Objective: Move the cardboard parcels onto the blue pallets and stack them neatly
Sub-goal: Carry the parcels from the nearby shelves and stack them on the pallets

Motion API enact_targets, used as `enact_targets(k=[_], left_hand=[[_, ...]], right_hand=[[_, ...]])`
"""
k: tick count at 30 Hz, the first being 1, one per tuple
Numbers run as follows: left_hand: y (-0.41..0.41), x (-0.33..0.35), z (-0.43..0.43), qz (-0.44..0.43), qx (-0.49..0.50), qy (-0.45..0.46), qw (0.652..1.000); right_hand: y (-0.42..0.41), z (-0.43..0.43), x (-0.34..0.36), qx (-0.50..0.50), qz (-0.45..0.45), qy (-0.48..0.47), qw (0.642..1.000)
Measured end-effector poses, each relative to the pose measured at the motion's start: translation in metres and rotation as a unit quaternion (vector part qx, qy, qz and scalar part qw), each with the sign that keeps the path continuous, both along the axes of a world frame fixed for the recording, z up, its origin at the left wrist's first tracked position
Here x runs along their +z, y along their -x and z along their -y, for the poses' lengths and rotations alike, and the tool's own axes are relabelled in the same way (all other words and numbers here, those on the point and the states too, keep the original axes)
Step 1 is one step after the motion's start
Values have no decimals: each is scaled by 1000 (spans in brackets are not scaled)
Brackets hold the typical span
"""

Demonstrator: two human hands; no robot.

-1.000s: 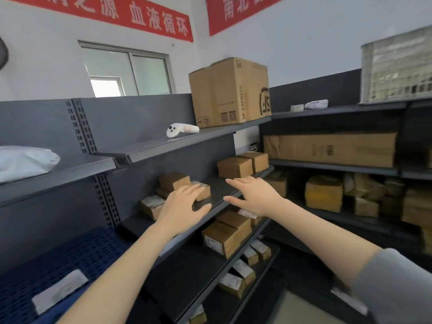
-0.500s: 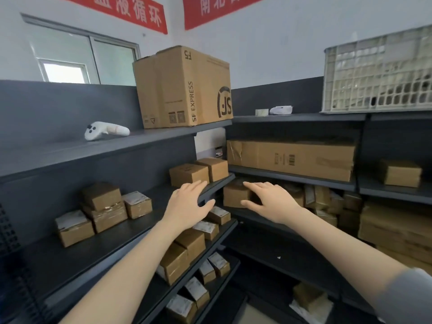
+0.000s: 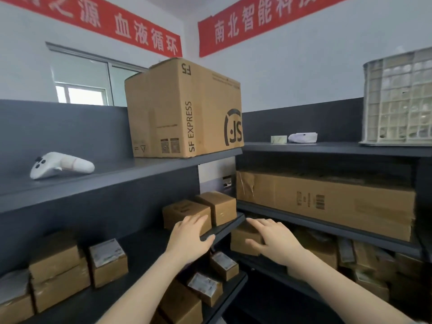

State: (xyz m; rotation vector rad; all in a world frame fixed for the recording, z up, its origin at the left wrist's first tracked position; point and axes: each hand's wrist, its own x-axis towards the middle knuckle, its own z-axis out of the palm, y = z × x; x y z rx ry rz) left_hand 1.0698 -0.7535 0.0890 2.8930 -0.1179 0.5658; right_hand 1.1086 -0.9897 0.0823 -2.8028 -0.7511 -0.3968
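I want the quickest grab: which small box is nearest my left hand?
The left box of the pair by the corner; the left hand overlaps its front, while its neighbour sits further right.

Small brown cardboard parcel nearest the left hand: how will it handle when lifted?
The small brown cardboard parcel looks square-edged and undented, so probably stiff. Its compact size suggests a light lift. Flat-sided, it should slide, not roll.

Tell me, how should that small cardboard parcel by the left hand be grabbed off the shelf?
Probably from the front: the small parcel sits near the shelf's open edge, back panel behind it. A neighbour parcel crowds its right side, so the left hand should take its top and free left face, drawing it forward before the right hand joins.
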Motion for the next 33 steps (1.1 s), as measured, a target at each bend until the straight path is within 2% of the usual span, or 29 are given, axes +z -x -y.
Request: enact_targets(k=[8,12,17,23,28,33], left_hand=[[-135,16,-35,-22,33,8,999],[-175,2,-35,-50,38,-3,998],[-221,-2,-39,-49,71,28,996],[-258,-21,-33,-47,156,43,986],[-280,-34,-18,-5,295,97,951],[-286,-41,-6,-97,433,107,890]], right_hand=[[-139,-53,16,38,41,17,998],[-188,-72,7,51,32,24,998],[-244,-92,2,63,21,32,997],[-297,-117,-17,78,34,17,996],[-328,-134,-36,71,-25,49,996],[-347,-133,-51,102,-34,49,993]])
